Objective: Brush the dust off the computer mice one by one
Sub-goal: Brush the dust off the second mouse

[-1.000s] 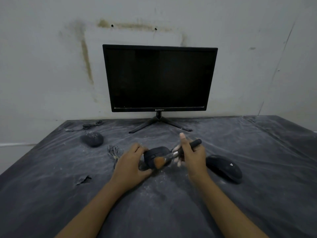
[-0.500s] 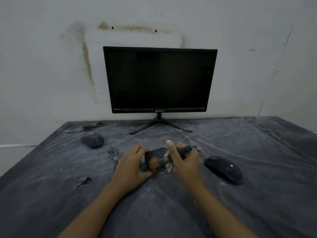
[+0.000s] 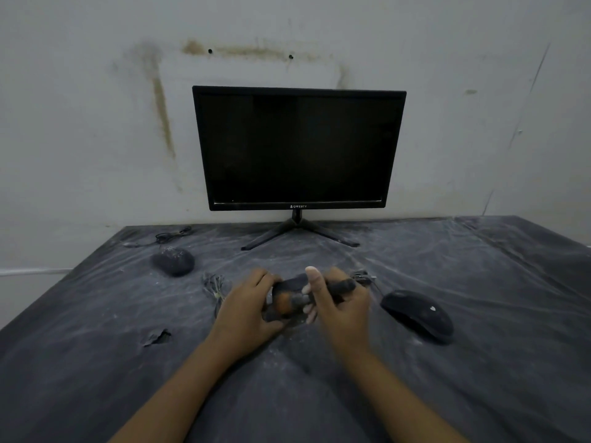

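At the table's middle my left hand [image 3: 248,310] grips a dark computer mouse [image 3: 289,284] from its left side. My right hand [image 3: 340,303] holds a small brush [image 3: 340,287] with a black handle; its orange bristles lie on the mouse's near face, thumb raised. A dusty mouse [image 3: 173,261] lies at the back left with its cable beside it. A cleaner black mouse [image 3: 417,314] sits to the right of my right hand.
A black monitor [image 3: 297,148] on a tripod foot stands against the stained wall behind the hands. The table is covered in dusty dark plastic sheeting [image 3: 479,362]. A bundled cable [image 3: 216,287] lies left of my left hand, and a small tear [image 3: 156,337] shows in the sheet.
My right hand has swung the brush down and leftward across the held mouse, so the handle now lies flatter. The left hand has kept its grip.
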